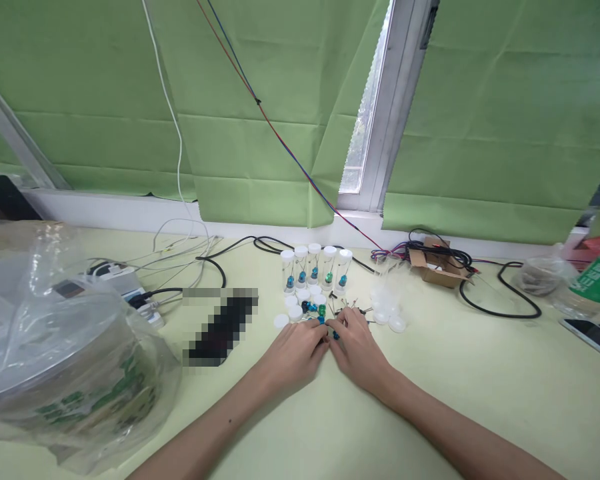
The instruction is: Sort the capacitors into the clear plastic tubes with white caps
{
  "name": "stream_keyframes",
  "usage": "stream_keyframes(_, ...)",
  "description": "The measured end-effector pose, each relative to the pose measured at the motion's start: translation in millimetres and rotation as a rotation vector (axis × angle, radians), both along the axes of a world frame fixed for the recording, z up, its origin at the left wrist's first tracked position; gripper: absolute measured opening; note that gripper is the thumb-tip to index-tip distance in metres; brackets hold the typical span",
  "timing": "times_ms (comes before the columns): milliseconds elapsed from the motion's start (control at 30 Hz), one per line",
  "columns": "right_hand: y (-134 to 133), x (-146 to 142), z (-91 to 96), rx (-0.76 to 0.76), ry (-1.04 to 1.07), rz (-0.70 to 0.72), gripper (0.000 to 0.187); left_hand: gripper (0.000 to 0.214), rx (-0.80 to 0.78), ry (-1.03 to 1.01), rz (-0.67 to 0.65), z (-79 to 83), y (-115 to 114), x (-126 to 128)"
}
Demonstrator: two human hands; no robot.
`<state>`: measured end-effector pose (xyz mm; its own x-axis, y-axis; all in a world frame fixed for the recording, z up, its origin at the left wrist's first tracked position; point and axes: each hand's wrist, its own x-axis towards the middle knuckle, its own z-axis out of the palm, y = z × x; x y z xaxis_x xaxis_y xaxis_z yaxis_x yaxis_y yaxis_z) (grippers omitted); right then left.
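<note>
My left hand [297, 347] and my right hand [356, 347] meet at the middle of the table, fingers bent and fingertips pinched close together. A small blue piece [335, 335] shows at my right fingertips. Something small and dark sits at my left fingertips, too small to name. Just beyond, loose blue and green pieces lie beside several white caps [295, 313]. Thin-legged small parts [350, 304] are scattered beyond my right hand. Behind stands a row of clear vials [301, 273] with white lids, each holding a blue or green piece with thin stems.
Clear empty vials or caps [387, 313] lie to the right. A cardboard box [440, 263] with black cables stands behind them. At left are a bagged plastic tub [80, 373], a power strip [125, 283] and a pixelated dark object [223, 330]. A phone [593, 337] lies far right.
</note>
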<state>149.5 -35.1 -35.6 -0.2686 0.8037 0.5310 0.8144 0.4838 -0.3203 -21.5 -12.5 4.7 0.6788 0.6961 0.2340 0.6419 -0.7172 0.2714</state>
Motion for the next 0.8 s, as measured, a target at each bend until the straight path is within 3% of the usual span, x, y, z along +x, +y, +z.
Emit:
stream_keyframes(200, 5, 0, -1.8, -0.002, -0.028, 0.001, 0.015, 0.024, -0.024, -0.063, 0.042, 7.4, 7, -2)
stream_keyframes(367, 6, -2, 1.0, -0.007, -0.066, -0.016, 0.01, 0.024, -0.151, -0.446, 0.12, 13.9, 10, -1)
stream_keyframes(633, 6, -3, 0.0, -0.015, -0.051, -0.025, 0.005, 0.038, -0.781, -1.022, 0.111, 3.9, 20, 6)
stream_keyframes(800, 7, -2, -4.2, -0.026, -0.006, -0.023, 0.004, 0.038, -0.969, -1.191, 0.138, 0.4, 23, 6)
